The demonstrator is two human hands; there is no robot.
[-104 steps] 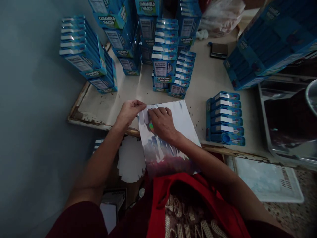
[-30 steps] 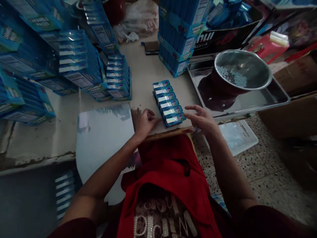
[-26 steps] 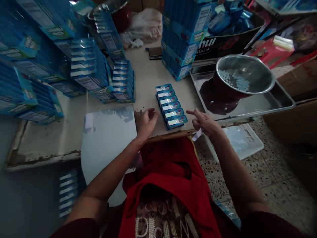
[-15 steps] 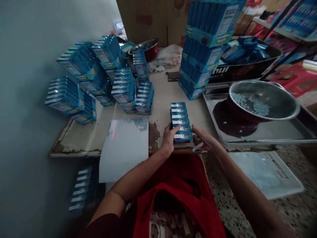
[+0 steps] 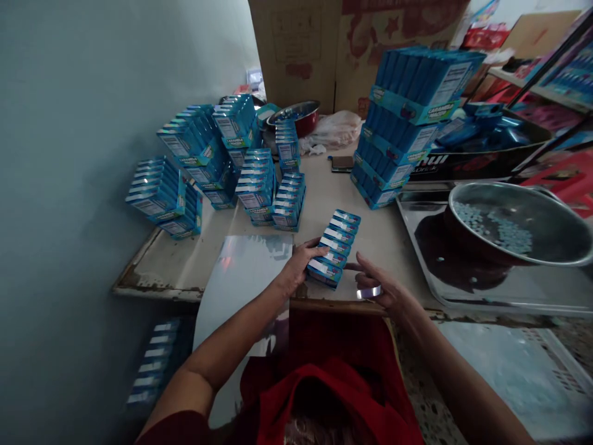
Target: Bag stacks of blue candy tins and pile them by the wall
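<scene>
My left hand (image 5: 299, 264) is closed round the left side of a display tray of blue candy boxes (image 5: 334, 247), which sits turned at an angle near the table's front edge. White strips show along the tops of its several boxes. Just right of the tray, my right hand (image 5: 380, 281) has its index finger stretched toward the near right corner. Its other fingers are curled on a shiny pale strip (image 5: 369, 292). Whether the tray's underside touches the table cannot be made out.
Stacked blue candy trays (image 5: 204, 151) stand at the left, with a taller stack (image 5: 407, 130) at the back right. A metal bowl of pale blue candies (image 5: 514, 247) rests on a metal tray (image 5: 445, 295). A glossy sheet (image 5: 241, 278) hangs over the front edge.
The tray of candy boxes has been turned from straight to slanted, its far end now pointing right. My left hand has shifted onto its left side. The camera view has also shifted.
</scene>
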